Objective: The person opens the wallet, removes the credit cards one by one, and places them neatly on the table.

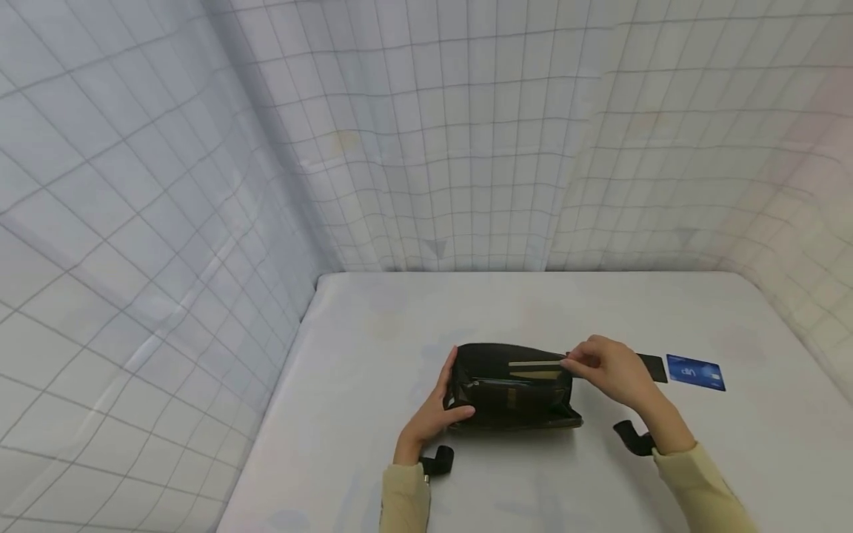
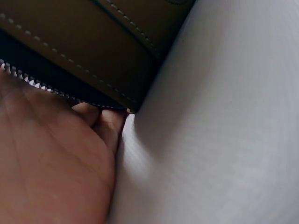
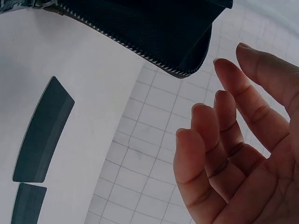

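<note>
A black zip-around wallet stands spread on the white table, its pockets facing up. Pale card edges show inside its back pocket. My left hand grips the wallet's left end, thumb on the near side and fingers behind. Up close in the left wrist view, the palm lies along the zipper, below a brown stitched panel. My right hand is at the wallet's upper right corner. The right wrist view shows its fingers loosely bent, with nothing between thumb and forefinger, beside the zipped edge.
Right of the wallet lie a dark card, partly behind my right hand, and a blue card with a chip. Black camera mounts sit at both wrists. White gridded cloth walls in the table's back and sides.
</note>
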Tool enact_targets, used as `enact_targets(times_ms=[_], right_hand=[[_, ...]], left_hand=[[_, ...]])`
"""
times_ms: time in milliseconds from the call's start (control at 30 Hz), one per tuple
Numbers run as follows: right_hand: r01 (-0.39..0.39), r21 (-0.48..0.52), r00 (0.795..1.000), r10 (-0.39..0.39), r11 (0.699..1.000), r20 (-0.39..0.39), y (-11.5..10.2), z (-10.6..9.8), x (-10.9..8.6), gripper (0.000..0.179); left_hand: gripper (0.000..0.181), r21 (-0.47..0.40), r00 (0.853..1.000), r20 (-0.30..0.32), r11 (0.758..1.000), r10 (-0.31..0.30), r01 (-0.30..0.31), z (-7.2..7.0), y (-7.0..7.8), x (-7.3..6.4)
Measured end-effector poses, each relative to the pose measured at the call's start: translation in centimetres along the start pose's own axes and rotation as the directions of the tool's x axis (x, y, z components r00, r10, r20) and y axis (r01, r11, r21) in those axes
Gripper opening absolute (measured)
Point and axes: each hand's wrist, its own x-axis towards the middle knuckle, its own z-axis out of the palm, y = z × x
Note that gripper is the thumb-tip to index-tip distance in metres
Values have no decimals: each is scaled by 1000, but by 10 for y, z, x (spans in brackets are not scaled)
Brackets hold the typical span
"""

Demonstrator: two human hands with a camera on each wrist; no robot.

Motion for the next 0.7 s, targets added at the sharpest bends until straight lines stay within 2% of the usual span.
enact_targets(times_ms=[300,567,700], right_hand=[[-46,44,999,44,998,30,4,8,-6,9],[-10,1,1000,10,1000,10,0,11,-4,8],[-18,-42,1000,18,999,-6,-3,12,-2,14]], left_hand=[[102,-1,1000,20,1000,-9,9,2,6,0],[102,8,1000,3,1000,25,-25,2,5,3],[101,26,1000,9,1000,17,-17,2,7,2]])
